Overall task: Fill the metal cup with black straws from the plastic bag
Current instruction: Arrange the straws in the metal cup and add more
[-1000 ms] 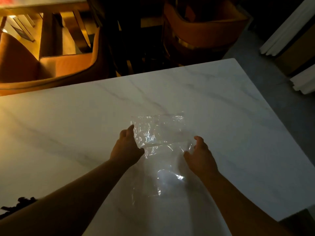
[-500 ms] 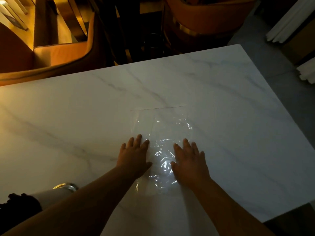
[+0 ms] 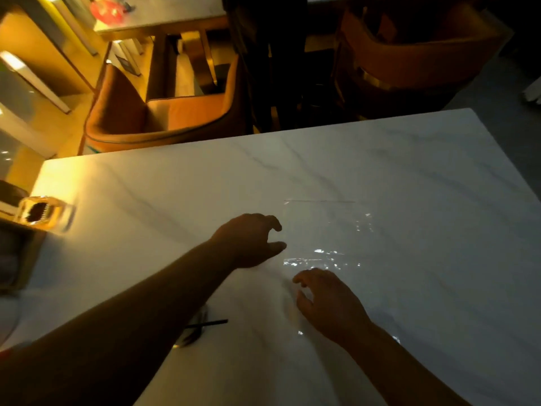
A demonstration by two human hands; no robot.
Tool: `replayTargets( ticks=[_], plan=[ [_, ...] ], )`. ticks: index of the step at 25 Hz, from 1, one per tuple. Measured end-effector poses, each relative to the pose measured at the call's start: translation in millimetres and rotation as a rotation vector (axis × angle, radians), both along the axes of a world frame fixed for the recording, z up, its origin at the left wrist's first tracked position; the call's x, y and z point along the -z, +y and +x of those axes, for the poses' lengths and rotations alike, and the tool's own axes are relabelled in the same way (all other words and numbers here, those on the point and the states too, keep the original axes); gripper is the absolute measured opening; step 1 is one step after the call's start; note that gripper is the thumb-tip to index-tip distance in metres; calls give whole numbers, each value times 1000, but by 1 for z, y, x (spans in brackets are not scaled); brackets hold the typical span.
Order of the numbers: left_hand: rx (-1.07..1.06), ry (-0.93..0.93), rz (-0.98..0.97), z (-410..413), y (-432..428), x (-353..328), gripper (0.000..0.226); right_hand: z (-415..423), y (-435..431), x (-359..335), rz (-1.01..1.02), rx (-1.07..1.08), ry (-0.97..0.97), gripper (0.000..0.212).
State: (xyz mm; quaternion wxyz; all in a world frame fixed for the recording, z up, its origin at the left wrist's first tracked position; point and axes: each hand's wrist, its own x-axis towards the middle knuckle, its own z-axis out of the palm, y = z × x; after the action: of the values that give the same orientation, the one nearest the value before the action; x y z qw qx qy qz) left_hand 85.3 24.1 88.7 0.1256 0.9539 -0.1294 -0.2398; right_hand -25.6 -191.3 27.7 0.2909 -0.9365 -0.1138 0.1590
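A clear plastic bag [image 3: 328,230] lies flat and looks empty on the white marble table [image 3: 424,186]. My left hand [image 3: 251,240] hovers at the bag's left edge with loosely curled fingers and holds nothing. My right hand [image 3: 328,303] hovers over the bag's near end, fingers relaxed, also holding nothing. Under my left forearm the rim of the metal cup [image 3: 193,332] shows, with a black straw [image 3: 209,323] sticking out to the right. Most of the cup is hidden by my arm.
A clear glass container [image 3: 46,213] with something dark inside stands at the table's left edge, beside a brown box [image 3: 17,253]. Orange chairs [image 3: 164,112] stand beyond the far edge. The table's right corner [image 3: 474,112] drops to a grey floor.
Both hands lifted off the bag, where they pressed flat half a second ago, and their fingers curled loosely. The view swung left, bringing the glass container and the cup's straw into sight.
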Motion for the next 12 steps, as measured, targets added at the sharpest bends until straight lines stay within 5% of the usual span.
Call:
replayTargets(
  ticks=[7, 12],
  plan=[
    [-213, -147, -83, -52, 129, -42, 46, -36, 91, -29, 207, -118, 323, 55],
    [-468, -186, -288, -107, 195, -48, 41, -44, 157, -65, 515, 35, 366, 16]
  ],
)
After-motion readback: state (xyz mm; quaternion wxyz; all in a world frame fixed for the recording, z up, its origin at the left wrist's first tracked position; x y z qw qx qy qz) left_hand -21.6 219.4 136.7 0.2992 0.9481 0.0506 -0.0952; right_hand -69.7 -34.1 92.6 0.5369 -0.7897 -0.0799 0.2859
